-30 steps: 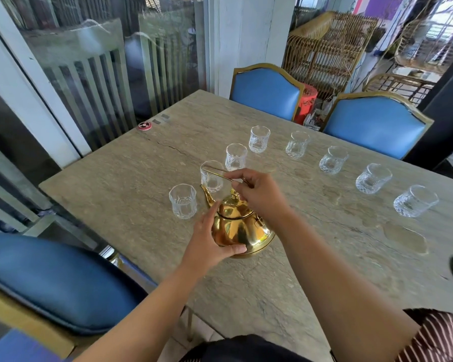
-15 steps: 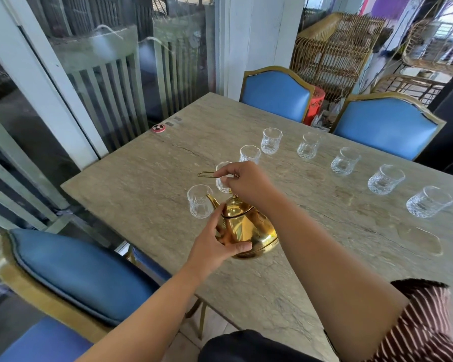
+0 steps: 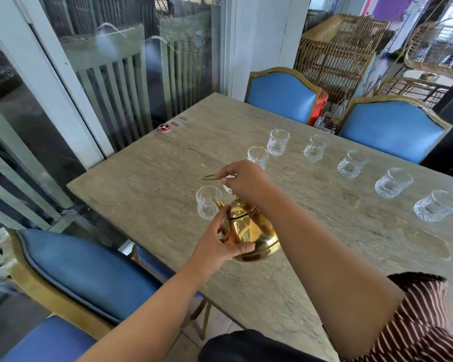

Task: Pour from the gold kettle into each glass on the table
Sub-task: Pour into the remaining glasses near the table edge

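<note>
Now your right hand point(image 3: 246, 180) has its fingers pinched shut on the thin wire handle point(image 3: 211, 177), and your left hand point(image 3: 215, 244) cups the belly of the gold kettle point(image 3: 251, 231), thumb underneath. Compared with a second ago the kettle has tipped further, so its spout point(image 3: 217, 202) now sits at the rim of the nearest glass point(image 3: 207, 202), close to the table's point(image 3: 141, 184) left edge. That suggests the first pour is starting, though you cannot see any liquid yet. The other glasses, a second one partly hidden behind your right hand and the rest curving toward the far edge and then along the right side, look empty and wait their turn.
</note>
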A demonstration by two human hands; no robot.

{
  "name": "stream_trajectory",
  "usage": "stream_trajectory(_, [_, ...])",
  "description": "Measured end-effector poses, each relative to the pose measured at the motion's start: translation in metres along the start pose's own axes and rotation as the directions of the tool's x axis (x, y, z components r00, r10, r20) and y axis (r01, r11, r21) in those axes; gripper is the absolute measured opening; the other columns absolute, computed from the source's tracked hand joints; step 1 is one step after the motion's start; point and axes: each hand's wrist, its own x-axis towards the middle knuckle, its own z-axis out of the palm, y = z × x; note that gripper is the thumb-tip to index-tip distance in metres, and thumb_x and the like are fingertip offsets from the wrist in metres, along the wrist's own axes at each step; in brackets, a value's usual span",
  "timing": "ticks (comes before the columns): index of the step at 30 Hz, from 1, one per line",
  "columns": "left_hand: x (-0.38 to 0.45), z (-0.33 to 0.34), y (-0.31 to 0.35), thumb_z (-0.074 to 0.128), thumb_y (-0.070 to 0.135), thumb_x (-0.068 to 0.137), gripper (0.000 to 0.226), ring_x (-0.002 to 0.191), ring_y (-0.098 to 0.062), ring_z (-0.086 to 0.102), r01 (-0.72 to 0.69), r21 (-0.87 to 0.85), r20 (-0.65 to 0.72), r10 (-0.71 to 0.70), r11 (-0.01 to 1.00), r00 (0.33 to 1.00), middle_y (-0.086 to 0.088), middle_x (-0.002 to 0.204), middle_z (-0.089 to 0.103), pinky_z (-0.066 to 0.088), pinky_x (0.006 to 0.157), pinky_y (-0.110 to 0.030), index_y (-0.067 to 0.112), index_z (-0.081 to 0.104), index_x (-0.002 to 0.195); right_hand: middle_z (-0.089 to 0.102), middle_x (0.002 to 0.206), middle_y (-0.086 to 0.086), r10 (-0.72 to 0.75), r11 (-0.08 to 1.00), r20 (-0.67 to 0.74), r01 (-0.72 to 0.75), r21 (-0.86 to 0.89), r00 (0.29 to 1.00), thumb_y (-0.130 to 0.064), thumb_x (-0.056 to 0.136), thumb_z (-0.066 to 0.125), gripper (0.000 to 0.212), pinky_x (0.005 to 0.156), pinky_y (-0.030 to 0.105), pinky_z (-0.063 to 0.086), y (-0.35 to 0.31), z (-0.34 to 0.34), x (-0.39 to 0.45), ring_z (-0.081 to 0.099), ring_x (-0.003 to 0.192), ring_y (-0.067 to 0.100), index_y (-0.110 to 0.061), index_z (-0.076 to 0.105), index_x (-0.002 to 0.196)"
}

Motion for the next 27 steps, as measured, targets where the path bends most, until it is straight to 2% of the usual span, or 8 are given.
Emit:
stream_trajectory(5, [0.000,-0.003,-0.002,0.095,0.037,0.053,0.109,0.124,-0.014,0.051,0.029,-0.042,0.025,-0.028,0.999,0.999,0.013,0.128,0.052,0.056,0.095,-0.043,0.053,0.031,0.140,0.068,0.092,0.000,0.003,1.000,0.007,-0.003,-0.015,1.000,-0.015,0.093,0.057,0.022,0.063,0.025,0.048,-0.004,0.001,-0.001,0.061,0.074,0.017,-0.023,0.074,0.105])
stream_trajectory(9, [-0.002,-0.004,-0.001,0.094,0.046,0.047,0.110,0.125,-0.015,0.052,0.050,-0.037,0.021,-0.050,0.998,0.999,0.006,0.138,0.050,0.055,0.095,-0.045,0.060,0.031,0.135,0.062,0.076,-0.006,0.013,1.000,0.006,-0.013,-0.019,1.000,-0.015,0.093,0.057,0.023,0.054,0.023,0.043,-0.005,0.003,0.000,0.056,0.065,0.014,-0.023,0.075,0.105])
stream_trajectory(12, [-0.003,-0.005,0.000,0.093,0.030,0.059,0.107,0.122,-0.014,0.053,0.065,-0.057,0.046,-0.063,0.996,0.997,0.004,0.135,0.049,0.060,0.081,-0.033,0.056,0.030,0.141,0.059,0.070,-0.006,0.013,0.999,0.001,-0.013,-0.030,1.000,-0.017,0.093,0.058,0.020,0.049,0.020,0.039,-0.007,0.003,0.000,0.054,0.061,0.013,-0.023,0.074,0.104])
stream_trajectory(16, [-0.002,-0.006,0.001,0.091,0.023,0.063,0.105,0.125,-0.014,0.052,0.054,-0.076,0.047,-0.051,0.996,0.998,0.003,0.137,0.048,0.057,0.092,-0.038,0.052,0.029,0.143,0.053,0.062,-0.012,0.010,0.999,-0.009,-0.011,-0.033,1.000,-0.017,0.093,0.059,0.021,0.047,0.021,0.035,-0.008,0.004,0.001,0.047,0.052,0.006,-0.022,0.075,0.105])
stream_trajectory(18, [-0.002,-0.006,0.001,0.091,0.024,0.063,0.105,0.123,-0.014,0.052,0.067,-0.092,0.058,-0.062,0.994,0.996,0.003,0.135,0.047,0.059,0.086,-0.034,0.053,0.029,0.142,0.052,0.061,-0.012,0.010,0.999,-0.015,-0.011,-0.032,1.000,-0.016,0.093,0.059,0.021,0.046,0.021,0.035,-0.009,0.003,0.001,0.046,0.050,0.005,-0.021,0.075,0.106])
stream_trajectory(21, [0.000,-0.008,-0.001,0.093,0.030,0.059,0.107,0.129,-0.017,0.048,0.061,-0.091,0.058,-0.056,0.994,0.997,0.004,0.134,0.047,0.059,0.087,-0.039,0.055,0.030,0.142,0.060,0.068,-0.008,0.005,0.999,-0.015,-0.005,-0.040,1.000,-0.017,0.093,0.059,0.021,0.046,0.020,0.034,-0.011,0.003,0.001,0.046,0.050,0.005,-0.020,0.075,0.106])
stream_trajectory(24, [-0.001,-0.010,-0.001,0.092,0.027,0.061,0.108,0.127,-0.015,0.049,0.052,-0.095,0.067,-0.046,0.994,0.997,0.008,0.131,0.047,0.058,0.091,-0.040,0.052,0.028,0.145,0.071,0.092,0.001,0.002,0.998,-0.009,-0.002,-0.059,1.000,-0.018,0.093,0.059,0.020,0.045,0.020,0.034,-0.013,0.004,0.002,0.046,0.049,0.006,-0.021,0.074,0.105])
stream_trajectory(27, [-0.001,-0.010,0.000,0.090,0.022,0.065,0.107,0.109,-0.002,0.055,0.054,-0.117,0.090,-0.043,0.992,0.995,0.015,0.122,0.049,0.059,0.078,-0.029,0.050,0.027,0.146,0.059,0.068,-0.008,0.019,0.998,0.001,-0.019,-0.061,1.000,-0.019,0.094,0.059,0.021,0.044,0.021,0.032,-0.014,0.004,0.002,0.044,0.049,0.005,-0.022,0.074,0.107])
